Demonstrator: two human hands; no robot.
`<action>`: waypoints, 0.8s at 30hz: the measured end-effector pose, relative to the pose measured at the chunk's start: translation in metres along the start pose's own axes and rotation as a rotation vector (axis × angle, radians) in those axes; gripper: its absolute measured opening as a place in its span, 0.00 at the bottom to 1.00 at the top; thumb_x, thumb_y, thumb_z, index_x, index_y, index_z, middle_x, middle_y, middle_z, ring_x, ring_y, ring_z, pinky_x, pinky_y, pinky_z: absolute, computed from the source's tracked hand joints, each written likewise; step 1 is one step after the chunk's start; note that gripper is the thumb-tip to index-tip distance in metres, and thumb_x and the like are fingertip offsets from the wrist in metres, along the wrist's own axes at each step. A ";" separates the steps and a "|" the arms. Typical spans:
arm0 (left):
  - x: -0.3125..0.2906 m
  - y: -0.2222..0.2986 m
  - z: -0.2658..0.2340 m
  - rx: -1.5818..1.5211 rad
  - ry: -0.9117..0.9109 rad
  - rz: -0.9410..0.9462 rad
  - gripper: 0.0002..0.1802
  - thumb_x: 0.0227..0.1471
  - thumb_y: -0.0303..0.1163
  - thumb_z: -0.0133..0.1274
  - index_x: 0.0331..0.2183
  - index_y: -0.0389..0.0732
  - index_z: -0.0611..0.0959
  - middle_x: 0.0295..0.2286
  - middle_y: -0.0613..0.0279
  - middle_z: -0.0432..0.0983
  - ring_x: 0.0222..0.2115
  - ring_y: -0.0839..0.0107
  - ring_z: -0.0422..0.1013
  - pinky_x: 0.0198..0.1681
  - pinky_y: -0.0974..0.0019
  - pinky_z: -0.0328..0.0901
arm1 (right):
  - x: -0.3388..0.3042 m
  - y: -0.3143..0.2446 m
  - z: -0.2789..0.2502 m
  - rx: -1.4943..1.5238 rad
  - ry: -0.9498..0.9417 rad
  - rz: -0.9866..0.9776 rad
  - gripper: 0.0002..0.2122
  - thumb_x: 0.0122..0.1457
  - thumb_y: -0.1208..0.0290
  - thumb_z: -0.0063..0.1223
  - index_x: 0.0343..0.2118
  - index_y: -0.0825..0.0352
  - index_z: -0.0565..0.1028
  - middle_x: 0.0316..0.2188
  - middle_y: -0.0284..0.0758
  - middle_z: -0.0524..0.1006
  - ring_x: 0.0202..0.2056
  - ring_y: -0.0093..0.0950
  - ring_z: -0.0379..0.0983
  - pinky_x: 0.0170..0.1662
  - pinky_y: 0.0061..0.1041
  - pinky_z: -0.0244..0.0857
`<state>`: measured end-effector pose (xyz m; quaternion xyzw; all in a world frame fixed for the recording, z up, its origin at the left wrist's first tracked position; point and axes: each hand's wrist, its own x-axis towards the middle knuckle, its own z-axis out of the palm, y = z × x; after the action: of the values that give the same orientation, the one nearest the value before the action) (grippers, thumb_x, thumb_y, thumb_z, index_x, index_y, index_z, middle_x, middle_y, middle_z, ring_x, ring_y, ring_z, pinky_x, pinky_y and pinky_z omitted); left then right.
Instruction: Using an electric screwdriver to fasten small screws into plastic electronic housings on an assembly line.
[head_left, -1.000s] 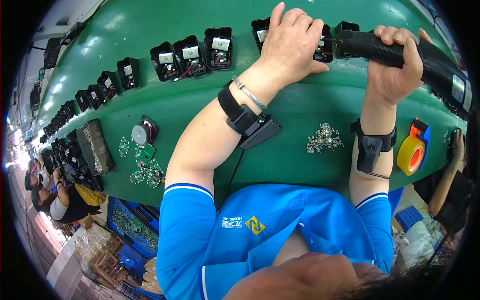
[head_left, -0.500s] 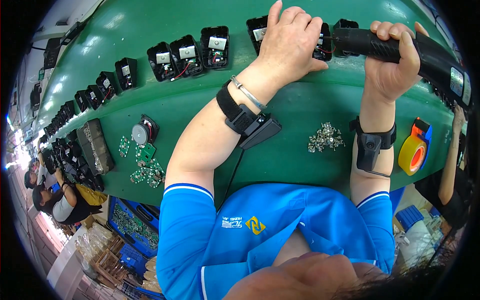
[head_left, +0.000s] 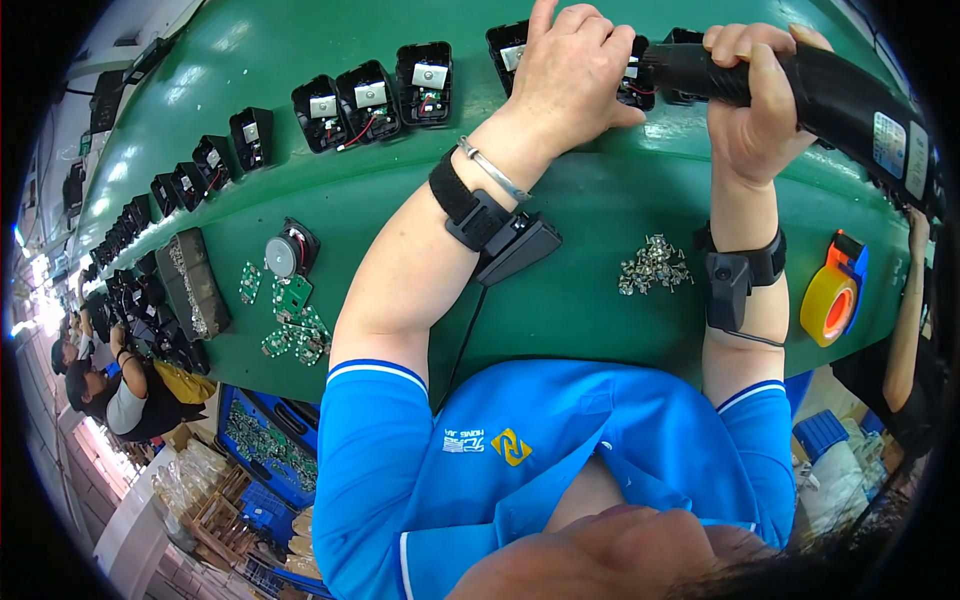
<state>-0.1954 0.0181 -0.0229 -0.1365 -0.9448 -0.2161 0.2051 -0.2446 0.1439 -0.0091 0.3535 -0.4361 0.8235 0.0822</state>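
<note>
My left hand is curled over a black plastic housing, mostly hidden behind the fingers; a red wire and a bit of metal show in it. My right hand grips a black electric screwdriver, lying almost level with its nose against that housing. The tip cannot be made out. Just left of my left hand stands another housing with a metal bracket inside. Further left, more open housings hold brackets, green boards and red wires. A pile of small screws lies between my forearms.
On the green table are a round speaker, loose circuit boards and a grey box of small metal parts. At the right is a tape dispenser. People work at both sides; a blue crate of boards stands below left.
The screwdriver and my right hand have moved left, bringing its nose up to the housing. The thin bit that showed before is now hidden. My left hand has barely shifted.
</note>
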 end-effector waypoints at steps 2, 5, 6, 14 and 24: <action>0.001 0.001 -0.001 0.004 -0.009 0.003 0.32 0.16 0.37 0.60 0.31 0.35 0.69 0.26 0.58 0.65 0.34 0.64 0.60 0.46 0.55 0.47 | 0.000 0.001 0.002 -0.075 0.026 -0.002 0.11 0.45 0.80 0.37 0.35 0.66 0.60 0.19 0.36 0.65 0.23 0.29 0.60 0.33 0.33 0.54; 0.002 0.003 -0.001 0.006 -0.032 -0.020 0.32 0.16 0.38 0.60 0.31 0.36 0.69 0.25 0.58 0.65 0.33 0.64 0.60 0.46 0.55 0.47 | -0.001 -0.001 0.018 -0.206 0.321 0.057 0.19 0.40 0.87 0.39 0.39 0.67 0.57 0.17 0.33 0.62 0.17 0.22 0.60 0.24 0.21 0.58; 0.001 0.002 -0.001 0.024 -0.018 -0.016 0.33 0.16 0.38 0.60 0.31 0.36 0.69 0.25 0.58 0.65 0.33 0.64 0.60 0.46 0.55 0.47 | -0.001 -0.003 0.022 -0.209 0.301 0.042 0.19 0.40 0.88 0.39 0.39 0.69 0.57 0.16 0.31 0.62 0.17 0.22 0.60 0.24 0.20 0.58; -0.004 -0.003 0.023 0.465 0.320 0.261 0.36 0.18 0.40 0.59 0.35 0.35 0.68 0.30 0.56 0.65 0.38 0.61 0.58 0.47 0.54 0.44 | 0.006 -0.070 -0.019 -0.137 0.106 0.023 0.12 0.44 0.77 0.36 0.35 0.65 0.61 0.20 0.32 0.64 0.23 0.24 0.58 0.32 0.27 0.52; -0.066 0.057 0.018 -0.384 -0.279 0.192 0.08 0.27 0.31 0.54 0.20 0.45 0.77 0.20 0.69 0.66 0.30 0.69 0.61 0.40 0.63 0.53 | -0.039 -0.092 -0.049 -0.001 0.284 0.149 0.14 0.44 0.74 0.37 0.38 0.64 0.59 0.21 0.32 0.64 0.23 0.24 0.57 0.32 0.27 0.50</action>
<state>-0.1239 0.0654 -0.0470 -0.2904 -0.8883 -0.3502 0.0627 -0.1998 0.2450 0.0078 0.2001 -0.4454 0.8688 0.0821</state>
